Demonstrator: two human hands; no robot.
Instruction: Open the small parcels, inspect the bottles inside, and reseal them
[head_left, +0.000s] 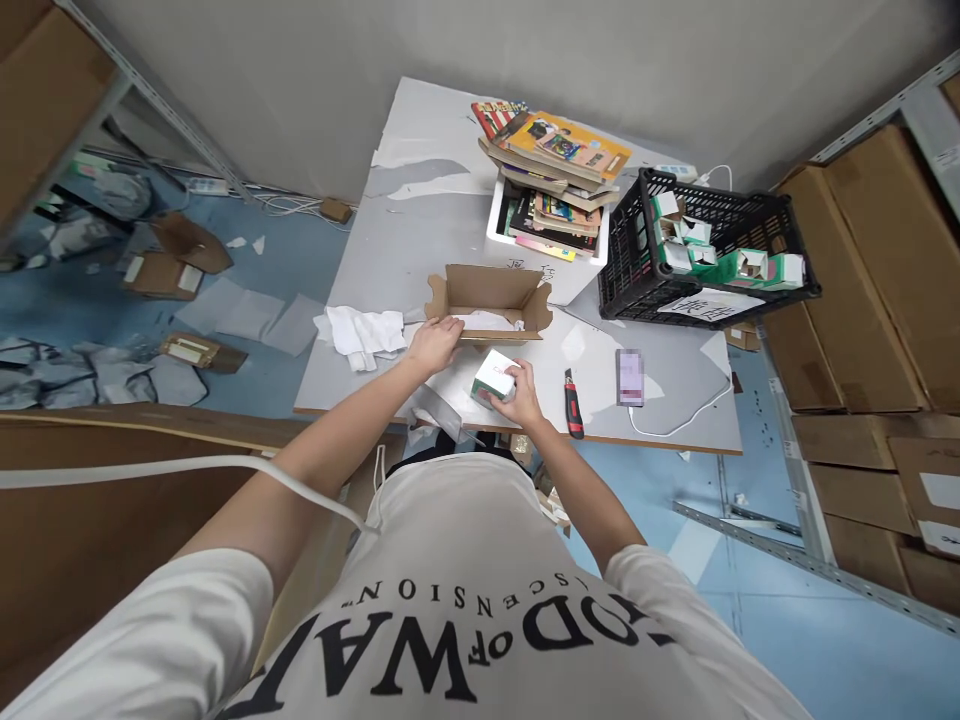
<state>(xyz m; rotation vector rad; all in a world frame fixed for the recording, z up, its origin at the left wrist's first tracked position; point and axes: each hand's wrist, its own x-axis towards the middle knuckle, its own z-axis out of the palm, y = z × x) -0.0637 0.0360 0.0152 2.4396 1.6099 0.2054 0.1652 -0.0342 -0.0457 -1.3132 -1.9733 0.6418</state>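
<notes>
An open brown cardboard box (493, 280) stands on the table in front of me, with white paper (484, 321) inside it. My left hand (436, 345) grips its near rim at the left corner, fingers hooked over the wall. In my right hand (520, 396) is a small white and green carton (492, 376), held by its right side just in front of the cardboard box. Its underside is hidden. To the right of that hand lies a red and black utility knife (573, 404). A crumpled white cloth or paper (364, 334) rests left of the cardboard box.
A phone (630, 377) on a white cable lies at right. Behind are a white bin (546, 258) of stacked books (562, 150) and a black crate (694, 300) with several green and white cartons (750, 265). Shelves of brown boxes (862, 290) flank the table (420, 225).
</notes>
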